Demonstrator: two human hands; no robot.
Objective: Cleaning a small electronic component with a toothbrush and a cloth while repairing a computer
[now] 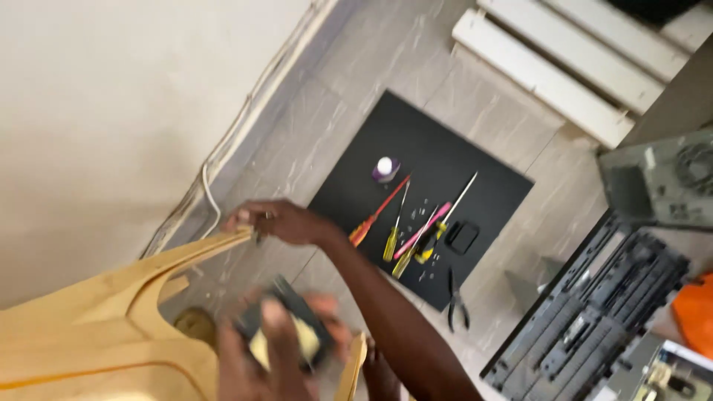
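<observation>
My right hand [276, 220] reaches out from the lower right and grips the tip of a pale wooden chair's arm [194, 252]. My left hand [261, 356], blurred at the bottom edge, is closed around a small dark flat object with a yellowish face [291, 336]. The wooden chair [89, 327] fills the lower left. A second wooden piece [355, 364] stands just right of my left hand.
A black mat [445, 156] on the tiled floor holds several screwdrivers [405, 223], a small white-capped bottle [385, 168], a small black box [461, 237] and loose screws. Pliers [456, 301] lie at its edge. An opened computer case [594, 312], a grey metal unit [657, 182] and a white slatted bench [564, 67] are on the right. A cable [212, 194] runs along the wall.
</observation>
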